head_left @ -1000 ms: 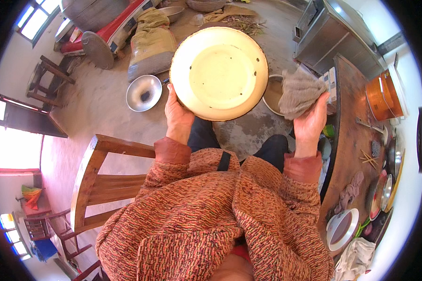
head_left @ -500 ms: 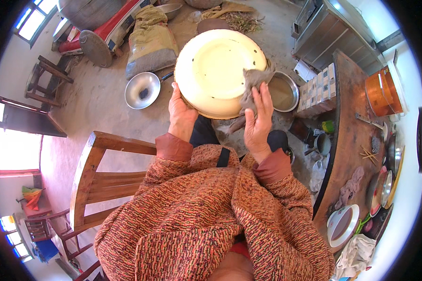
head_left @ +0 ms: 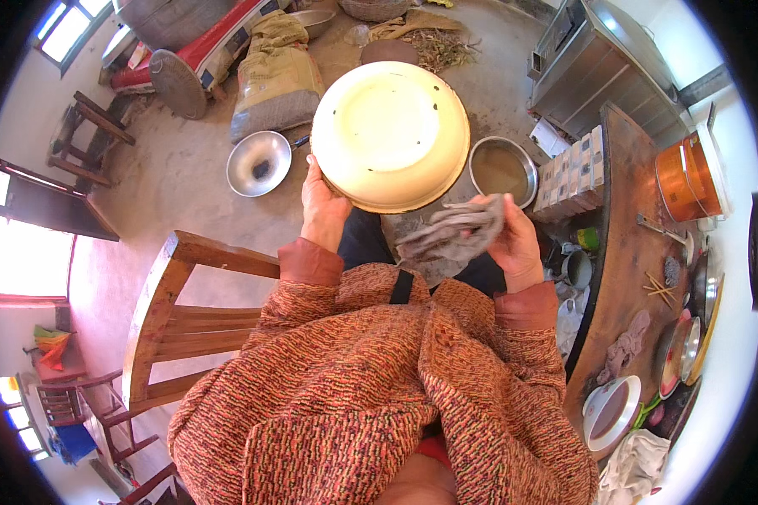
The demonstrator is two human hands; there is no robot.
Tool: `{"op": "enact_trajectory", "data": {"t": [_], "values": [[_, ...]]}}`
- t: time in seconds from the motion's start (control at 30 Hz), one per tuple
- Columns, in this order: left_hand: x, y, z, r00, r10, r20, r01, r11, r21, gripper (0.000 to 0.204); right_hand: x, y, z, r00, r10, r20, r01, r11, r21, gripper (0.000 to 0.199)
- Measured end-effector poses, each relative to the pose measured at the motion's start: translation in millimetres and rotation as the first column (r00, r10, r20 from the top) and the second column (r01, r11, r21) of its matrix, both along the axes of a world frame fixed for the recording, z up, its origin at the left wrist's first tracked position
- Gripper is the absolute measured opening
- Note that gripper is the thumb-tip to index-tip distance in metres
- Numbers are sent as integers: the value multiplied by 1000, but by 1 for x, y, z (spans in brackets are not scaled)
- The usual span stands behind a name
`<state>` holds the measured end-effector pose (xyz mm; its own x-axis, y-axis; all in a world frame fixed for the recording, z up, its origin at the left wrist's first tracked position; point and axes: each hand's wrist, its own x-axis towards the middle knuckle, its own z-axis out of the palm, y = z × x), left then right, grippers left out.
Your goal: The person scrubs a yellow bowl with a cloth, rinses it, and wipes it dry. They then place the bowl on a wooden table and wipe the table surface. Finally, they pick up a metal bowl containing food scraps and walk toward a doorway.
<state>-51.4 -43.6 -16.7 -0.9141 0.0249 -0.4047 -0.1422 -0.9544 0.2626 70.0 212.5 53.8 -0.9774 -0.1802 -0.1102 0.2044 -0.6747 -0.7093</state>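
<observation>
A cream enamel basin [head_left: 379, 126] with dark chips faces me bottom side up, held out in front of my body. My left hand [head_left: 322, 202] grips its near left rim, thumb along the edge. My right hand [head_left: 515, 244] holds a crumpled grey-brown rag [head_left: 455, 233], which hangs apart from the basin near its lower right rim. Just beyond the rag, a metal bowl of murky water [head_left: 504, 171] stands on the floor.
A frying pan [head_left: 259, 164] lies on the floor left of the basin. Close by my left side is a wooden chair [head_left: 202, 332]. A worktop [head_left: 611, 278] runs along the right, bearing an orange bucket [head_left: 689, 179] and a white bowl of dark liquid [head_left: 611, 412]. Sacks [head_left: 275, 80] stand farther off.
My right hand and the rag have come off the basin's right side and moved down and right, toward me. The basin stays in my left hand, slightly shifted.
</observation>
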Motion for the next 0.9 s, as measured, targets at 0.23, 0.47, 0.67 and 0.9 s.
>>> {"op": "enact_trajectory", "data": {"t": [0.23,0.47,0.67,0.9], "values": [[0,0,13,997,-6,-75,5,1000,-24,42,-2,33,-67,947,-236,-218,295,369,881,41],[16,4,26,949,-22,-313,-74,954,-291,42,-3,37,28,920,-306,-243,356,913,199,47],[37,16,44,872,-186,-453,-65,873,-484,38,-36,30,68,828,-391,-402,486,858,166,46],[52,28,41,832,-285,-475,-65,802,-594,34,-56,-3,45,804,-142,-578,550,548,630,39]]}}
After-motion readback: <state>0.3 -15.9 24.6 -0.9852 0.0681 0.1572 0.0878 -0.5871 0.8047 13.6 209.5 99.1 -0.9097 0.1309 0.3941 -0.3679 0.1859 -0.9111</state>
